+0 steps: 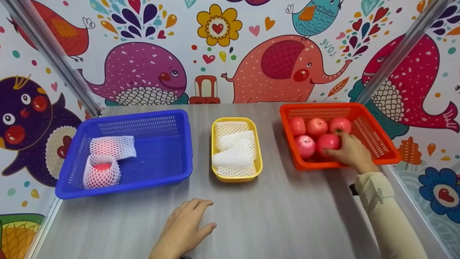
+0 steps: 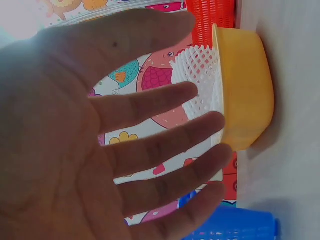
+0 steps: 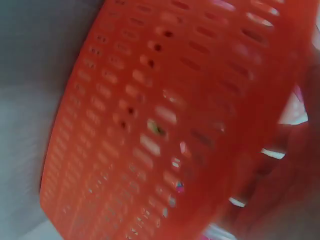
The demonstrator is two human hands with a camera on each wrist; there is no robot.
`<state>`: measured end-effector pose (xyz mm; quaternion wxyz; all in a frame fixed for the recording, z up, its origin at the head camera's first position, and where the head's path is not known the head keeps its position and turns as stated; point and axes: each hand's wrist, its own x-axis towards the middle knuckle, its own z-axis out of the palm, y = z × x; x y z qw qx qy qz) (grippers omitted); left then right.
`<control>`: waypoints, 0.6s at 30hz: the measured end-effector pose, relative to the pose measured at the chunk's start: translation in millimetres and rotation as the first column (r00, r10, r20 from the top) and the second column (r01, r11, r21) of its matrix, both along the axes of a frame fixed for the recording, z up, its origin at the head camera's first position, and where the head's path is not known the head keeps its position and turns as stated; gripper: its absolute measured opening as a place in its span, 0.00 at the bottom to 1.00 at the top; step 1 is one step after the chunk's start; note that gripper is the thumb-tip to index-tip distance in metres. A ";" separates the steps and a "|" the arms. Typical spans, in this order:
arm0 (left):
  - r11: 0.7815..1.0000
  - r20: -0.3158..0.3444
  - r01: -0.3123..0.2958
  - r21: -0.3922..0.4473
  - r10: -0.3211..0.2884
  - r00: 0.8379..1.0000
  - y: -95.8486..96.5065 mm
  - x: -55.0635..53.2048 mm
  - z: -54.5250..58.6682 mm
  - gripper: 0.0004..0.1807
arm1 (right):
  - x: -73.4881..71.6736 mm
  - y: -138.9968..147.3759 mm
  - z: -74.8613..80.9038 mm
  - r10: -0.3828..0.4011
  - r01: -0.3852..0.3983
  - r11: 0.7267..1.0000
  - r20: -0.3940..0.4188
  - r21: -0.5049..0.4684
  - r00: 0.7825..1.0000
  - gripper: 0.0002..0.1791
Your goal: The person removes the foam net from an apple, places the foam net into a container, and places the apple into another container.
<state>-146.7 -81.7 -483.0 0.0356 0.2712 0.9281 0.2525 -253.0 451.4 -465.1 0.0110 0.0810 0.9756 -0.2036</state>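
Note:
Several red apples (image 1: pixel 317 127) lie in the red basket (image 1: pixel 390 158) on the right. My right hand (image 1: pixel 354 153) reaches over its front rim and grips the front apple (image 1: pixel 327 143) between thumb and fingers. In the right wrist view the basket's slotted wall (image 3: pixel 125 125) hides the apple, and the hand is dark and blurred at the right edge. My left hand (image 1: pixel 187 226) hovers over the table's near part, holding nothing, its fingers spread in the left wrist view. Nearest to it is the yellow basket (image 1: pixel 237 178) of white foam nets (image 1: pixel 235 154).
A blue basket (image 1: pixel 158 181) stands on the left, holding two apples in foam nets, one net (image 1: pixel 124 145) lying sideways and the other (image 1: pixel 102 178) in front. Printed wall panels (image 1: pixel 215 57) and metal posts (image 1: pixel 57 54) enclose the grey table (image 1: pixel 266 216).

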 end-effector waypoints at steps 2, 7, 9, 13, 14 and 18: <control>1.000 0.016 0.004 -0.004 -0.004 1.000 -0.4 0.8 -0.5 0.26 | -4.0 -0.1 -4.6 -0.021 0.020 0.999 0.034 0.026 0.999 0.50; 1.000 0.023 -0.002 0.012 0.002 1.000 0.7 0.4 0.2 0.25 | -8.4 1.1 -12.9 -0.045 0.042 0.998 0.068 0.039 0.997 0.49; 1.000 0.013 -0.007 0.020 0.007 1.000 2.0 -0.8 1.0 0.25 | -10.1 1.2 -14.1 -0.025 0.023 0.999 0.069 0.033 0.997 0.50; 1.000 0.014 -0.009 0.021 0.009 1.000 3.6 -2.3 1.3 0.25 | -11.2 -1.4 -11.6 0.030 -0.030 1.000 0.051 -0.004 0.998 0.50; 1.000 0.018 -0.008 0.018 0.008 1.000 3.6 -2.3 1.2 0.25 | -9.9 -3.0 -10.0 0.042 -0.041 0.999 0.036 -0.007 0.998 0.48; 1.000 0.018 -0.007 0.013 0.007 1.000 2.2 -2.5 -0.1 0.25 | 3.3 -13.9 -0.8 0.058 -0.060 0.998 -0.055 -0.020 0.997 0.41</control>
